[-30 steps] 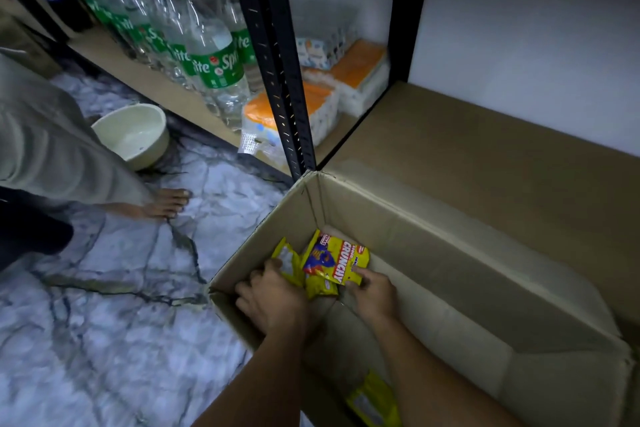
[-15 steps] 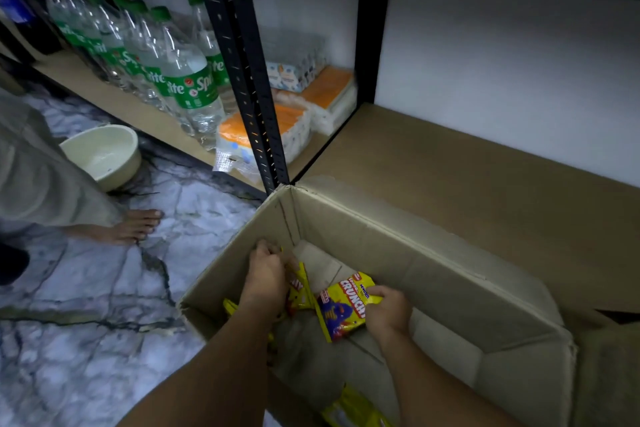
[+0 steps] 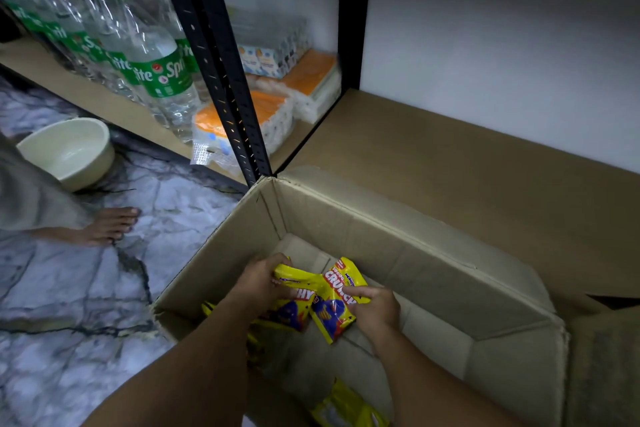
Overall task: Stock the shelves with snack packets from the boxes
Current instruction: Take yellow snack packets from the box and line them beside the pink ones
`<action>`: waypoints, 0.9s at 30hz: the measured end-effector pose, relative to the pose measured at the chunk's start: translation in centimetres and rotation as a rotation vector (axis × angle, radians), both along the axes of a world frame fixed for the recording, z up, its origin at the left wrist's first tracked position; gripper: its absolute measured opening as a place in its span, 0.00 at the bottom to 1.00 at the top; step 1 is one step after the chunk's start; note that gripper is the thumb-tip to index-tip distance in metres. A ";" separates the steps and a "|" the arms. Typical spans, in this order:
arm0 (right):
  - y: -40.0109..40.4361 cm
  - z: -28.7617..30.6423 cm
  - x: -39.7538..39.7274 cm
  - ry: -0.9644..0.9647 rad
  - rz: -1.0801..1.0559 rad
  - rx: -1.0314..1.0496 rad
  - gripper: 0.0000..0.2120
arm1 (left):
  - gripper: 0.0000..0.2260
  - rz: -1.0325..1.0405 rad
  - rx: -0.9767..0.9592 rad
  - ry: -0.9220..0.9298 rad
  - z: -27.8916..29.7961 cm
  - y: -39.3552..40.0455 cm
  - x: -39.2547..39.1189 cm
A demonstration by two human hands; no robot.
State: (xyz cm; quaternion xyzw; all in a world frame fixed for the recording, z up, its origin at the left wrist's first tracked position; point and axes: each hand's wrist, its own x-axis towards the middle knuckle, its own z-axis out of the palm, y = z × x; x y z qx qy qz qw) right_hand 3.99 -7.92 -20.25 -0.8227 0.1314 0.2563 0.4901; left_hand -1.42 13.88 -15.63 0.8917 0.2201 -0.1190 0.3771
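Both forearms reach down into the open cardboard box [image 3: 398,253] on the floor, right by the bare lower shelf [image 3: 450,163]. Left hand [image 3: 258,282] has its grip curled round one yellow snack packet [image 3: 294,302]; right hand [image 3: 375,308] pinches a second packet [image 3: 337,302], index finger laid straight across it. The two packets overlap.

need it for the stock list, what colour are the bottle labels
Green with white lettering, on the bottle labels; head view.

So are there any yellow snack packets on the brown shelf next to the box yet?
No, the brown shelf lies bare, and the yellow snack packets are down inside the cardboard box, held by both hands.
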 end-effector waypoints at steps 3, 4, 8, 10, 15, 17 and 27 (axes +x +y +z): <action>0.3 0.3 -0.2 0.036 -0.045 0.053 0.18 | 0.19 -0.044 -0.038 0.068 -0.4 0.2 -0.5; 0.4 0.3 -0.3 0.045 -0.055 0.073 0.16 | 0.20 -0.054 -0.038 0.067 -0.5 0.2 -0.7; -0.4 -0.2 0.1 0.055 -0.010 0.151 0.23 | 0.25 0.013 -0.049 0.048 -0.2 0.4 -1.0; -0.4 -0.5 0.2 0.057 0.001 0.174 0.25 | 0.23 0.060 -0.078 0.002 -0.6 0.4 -0.9; -0.1 -0.3 -0.5 -0.059 0.047 0.077 0.21 | 0.15 0.121 -0.104 -0.060 -1.5 0.2 -0.4; -0.2 -0.3 -0.7 -0.090 0.096 0.046 0.20 | 0.14 0.117 -0.165 -0.001 -1.8 0.1 -0.6; -1.9 2.7 -1.5 -0.106 0.093 0.041 0.20 | 0.31 0.172 -0.262 -0.016 1.1 -0.7 -1.3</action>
